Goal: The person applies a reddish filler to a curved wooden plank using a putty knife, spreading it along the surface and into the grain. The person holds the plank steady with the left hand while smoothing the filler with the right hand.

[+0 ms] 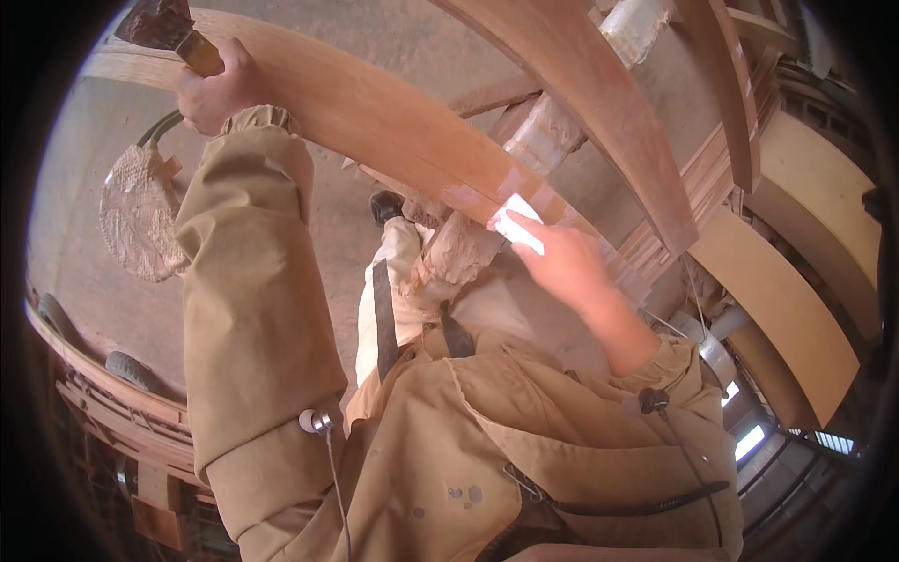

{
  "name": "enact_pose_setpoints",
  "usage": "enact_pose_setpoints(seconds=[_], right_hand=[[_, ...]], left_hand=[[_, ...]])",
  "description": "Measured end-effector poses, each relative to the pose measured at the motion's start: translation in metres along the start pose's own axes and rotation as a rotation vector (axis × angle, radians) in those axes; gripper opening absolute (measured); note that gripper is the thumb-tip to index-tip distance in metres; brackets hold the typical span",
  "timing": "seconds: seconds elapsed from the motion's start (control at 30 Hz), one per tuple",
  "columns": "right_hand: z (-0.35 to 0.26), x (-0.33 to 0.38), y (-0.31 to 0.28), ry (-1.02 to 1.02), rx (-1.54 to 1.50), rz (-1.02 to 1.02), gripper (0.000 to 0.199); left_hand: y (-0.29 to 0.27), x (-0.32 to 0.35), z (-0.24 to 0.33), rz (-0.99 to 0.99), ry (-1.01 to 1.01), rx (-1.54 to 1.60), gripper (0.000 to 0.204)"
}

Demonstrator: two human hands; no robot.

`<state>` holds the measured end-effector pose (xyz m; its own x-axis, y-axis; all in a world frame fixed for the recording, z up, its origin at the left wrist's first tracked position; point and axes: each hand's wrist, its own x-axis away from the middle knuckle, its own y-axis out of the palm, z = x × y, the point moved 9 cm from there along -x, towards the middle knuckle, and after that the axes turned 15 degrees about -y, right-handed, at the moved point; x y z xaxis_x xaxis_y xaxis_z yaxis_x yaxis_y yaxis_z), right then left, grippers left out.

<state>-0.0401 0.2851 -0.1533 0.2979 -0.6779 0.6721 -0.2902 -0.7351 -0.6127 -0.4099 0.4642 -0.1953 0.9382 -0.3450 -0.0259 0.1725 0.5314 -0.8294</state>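
A long curved wooden board runs from the upper left down toward the middle right, with pale patches near its lower end. At its upper left end, my left hand is closed on a brush with a wooden handle and dark, clotted bristles. My right hand pinches a small flat white piece against the patched part of the board. Whether that piece is folded paper or a scraper cannot be made out.
Another curved board lies beyond mine, and a curved panel stands at the right. Below the board is a lumpy, crusted support. A round, rough-coated thing sits on the floor at left, near stacked timber.
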Motion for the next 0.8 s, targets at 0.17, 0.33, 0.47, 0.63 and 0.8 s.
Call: enact_pose_setpoints(seconds=[0.17,0.33,0.47,0.63,0.8], right_hand=[[0.013,-0.028,-0.037,-0.159,-0.396,0.458,0.036],[0.005,-0.074,-0.033,-0.214,-0.224,0.333,0.035],[0.023,-0.068,-0.029,-0.121,-0.209,0.216,0.034],[0.02,-0.073,-0.037,-0.061,-0.309,0.15,0.032],[0.019,-0.074,-0.04,-0.068,-0.242,0.096,0.033]], left_hand=[[0.003,0.002,0.002,0.007,0.027,0.014,0.042],[-0.005,0.001,0.001,0.014,-0.009,0.13,0.037],[-0.001,0.001,-0.002,0.015,-0.005,0.14,0.035],[0.001,0.004,0.005,-0.062,0.017,0.036,0.044],[-0.007,0.004,0.002,0.026,0.017,0.115,0.035]])
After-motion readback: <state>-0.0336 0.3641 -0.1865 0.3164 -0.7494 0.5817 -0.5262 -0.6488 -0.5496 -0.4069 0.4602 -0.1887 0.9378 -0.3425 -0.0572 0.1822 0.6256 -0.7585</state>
